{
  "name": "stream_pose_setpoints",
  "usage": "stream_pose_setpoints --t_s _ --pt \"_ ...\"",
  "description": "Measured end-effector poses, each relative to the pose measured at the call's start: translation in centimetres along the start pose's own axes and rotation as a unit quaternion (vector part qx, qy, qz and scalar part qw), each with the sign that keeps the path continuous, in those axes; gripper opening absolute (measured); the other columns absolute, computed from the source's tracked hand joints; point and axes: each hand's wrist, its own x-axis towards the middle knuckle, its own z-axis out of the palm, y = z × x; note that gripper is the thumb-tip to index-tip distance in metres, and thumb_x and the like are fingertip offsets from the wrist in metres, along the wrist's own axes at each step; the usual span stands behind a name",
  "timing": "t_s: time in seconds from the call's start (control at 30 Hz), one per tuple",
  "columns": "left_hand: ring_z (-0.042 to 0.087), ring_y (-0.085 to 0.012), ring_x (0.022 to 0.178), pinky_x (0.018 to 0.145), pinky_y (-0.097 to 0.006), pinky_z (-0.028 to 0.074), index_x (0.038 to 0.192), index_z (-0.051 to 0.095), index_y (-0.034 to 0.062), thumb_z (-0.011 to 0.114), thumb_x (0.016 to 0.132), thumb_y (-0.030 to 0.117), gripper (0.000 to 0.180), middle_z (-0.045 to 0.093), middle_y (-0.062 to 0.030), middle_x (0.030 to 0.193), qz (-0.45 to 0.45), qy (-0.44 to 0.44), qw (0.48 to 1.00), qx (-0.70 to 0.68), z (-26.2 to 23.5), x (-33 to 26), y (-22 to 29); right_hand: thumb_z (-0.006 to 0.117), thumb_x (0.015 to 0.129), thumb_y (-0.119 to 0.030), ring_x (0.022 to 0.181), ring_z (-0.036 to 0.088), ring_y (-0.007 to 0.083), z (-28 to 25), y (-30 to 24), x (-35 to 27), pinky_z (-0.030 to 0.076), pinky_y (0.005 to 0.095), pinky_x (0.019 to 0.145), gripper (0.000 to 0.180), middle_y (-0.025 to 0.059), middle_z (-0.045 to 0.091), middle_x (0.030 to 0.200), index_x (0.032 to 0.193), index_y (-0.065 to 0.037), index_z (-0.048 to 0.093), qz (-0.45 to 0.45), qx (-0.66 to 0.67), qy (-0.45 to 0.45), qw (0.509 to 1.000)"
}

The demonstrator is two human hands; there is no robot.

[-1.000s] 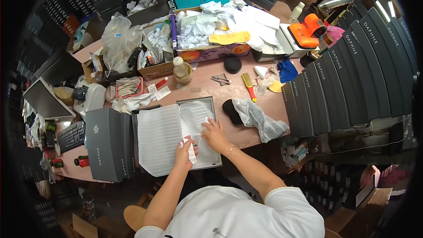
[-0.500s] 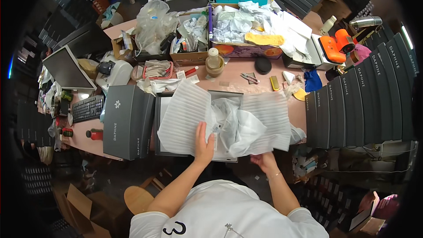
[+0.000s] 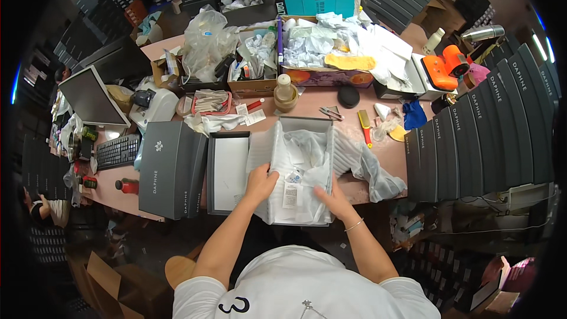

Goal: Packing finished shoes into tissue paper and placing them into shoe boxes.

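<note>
An open dark grey shoebox (image 3: 307, 121) stands before me, lined with a white ribbed foam sheet (image 3: 263, 149). Inside lie crumpled white tissue paper (image 3: 313, 146) and a small white printed card (image 3: 292, 195); whatever the tissue covers is hidden. My left hand (image 3: 260, 184) is closed on the foam sheet at the box's left side. At the right wall, my right hand (image 3: 338, 199) grips the box with its thumb inside; its other fingers are partly hidden. The box's grey lid (image 3: 230, 134), white inside, lies against its left side. Tissue paper (image 3: 380, 176) is bunched to the right.
Closed shoeboxes (image 3: 171, 171) stand on the left by a keyboard (image 3: 118, 150). A tall row of shoeboxes (image 3: 472, 136) borders the right. Beyond the box are a yellow-and-red brush (image 3: 365, 127), tweezers (image 3: 332, 113), a bottle (image 3: 285, 91) and a paper-filled carton (image 3: 331, 77).
The foam sheet's left flap has come up and inward from over the lid, and its right flap has drawn in. My right hand has moved up and left onto the box's side.
</note>
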Motion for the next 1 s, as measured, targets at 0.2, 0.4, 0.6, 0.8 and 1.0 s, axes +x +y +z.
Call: stream_pose_setpoints --t_s 0.2,0.4,0.6,0.8,1.0 --pt "0.035 -0.0276 0.132 0.107 -0.037 0.028 0.145 0.025 0.0039 0.054 0.09 0.039 0.072 0.034 -0.0175 0.144 0.016 -0.029 0.895 -0.445 0.9 -0.5 -3.8 0.062 0.087 -0.026 0.126 0.037 0.0218 1.3 2.3 4.3 0.034 0.0344 0.104 0.075 0.0118 0.038 0.138 0.147 -0.011 0.019 0.116 0.269 -0.058 0.954" --pt "0.042 -0.0286 0.127 0.105 -0.037 0.032 0.14 0.035 0.0005 0.053 0.093 0.034 0.061 0.043 -0.0203 0.136 -0.051 0.083 0.948 -0.302 5.0 1.4 -8.0 0.067 0.085 -0.025 0.125 0.045 0.0289 2.2 2.0 8.4 0.035 0.0361 0.104 0.07 0.0221 0.043 0.137 0.139 0.002 0.032 -0.166 -0.325 0.142 0.92" --pt "0.057 -0.0189 0.107 0.092 -0.028 0.044 0.123 0.054 -0.0039 0.055 0.094 0.014 0.034 0.055 -0.0139 0.121 0.08 0.045 0.971 -0.219 1.0 -3.4 -3.1 0.062 0.079 -0.008 0.093 0.06 0.0425 5.6 1.5 16.9 0.049 0.0467 0.081 0.078 0.0288 0.053 0.116 0.145 -0.004 0.019 -0.036 -0.536 -0.068 0.841" --pt "0.058 -0.0211 0.106 0.092 -0.031 0.046 0.127 0.048 -0.0034 0.053 0.095 0.033 0.048 0.056 -0.0106 0.122 -0.013 0.051 0.9 -0.432 -0.6 -4.2 -2.8 0.052 0.085 -0.008 0.078 0.064 0.0407 3.9 -7.7 14.1 0.052 0.0439 0.069 0.064 0.0251 0.063 0.097 0.143 -0.004 0.027 -0.113 -0.453 -0.072 0.881" --pt "0.058 -0.0245 0.108 0.09 -0.039 0.049 0.132 0.044 0.0046 0.051 0.091 0.039 0.054 0.058 -0.0112 0.12 -0.086 -0.092 0.661 -0.74 1.3 -1.7 2.2 0.064 0.086 -0.022 0.087 0.063 0.0303 5.2 -8.5 7.2 0.05 0.0362 0.078 0.061 0.0158 0.064 0.099 0.138 -0.001 0.039 -0.25 -0.197 0.02 0.948"
